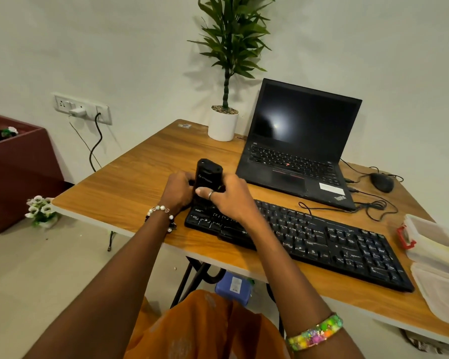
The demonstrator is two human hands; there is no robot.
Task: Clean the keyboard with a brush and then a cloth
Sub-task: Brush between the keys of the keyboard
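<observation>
Mid-frame, the left hand (178, 189) and right hand (228, 196) together grip an upright black plastic brush tool (208, 177) over the long black keyboard's (322, 237) left end, likely to steady it for sweeping.

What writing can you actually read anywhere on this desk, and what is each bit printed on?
"ThinkPad": on the palm rest corner of the laptop.
"Ctrl", "Alt": on bottom-row keys of the black keyboard; the other key legends are too blurred to read.
Logo and word on the black device that both hands hold: too small to read.
White sticker on the laptop's palm rest: unreadable.
Label on the blue object under the table: unreadable.
</observation>
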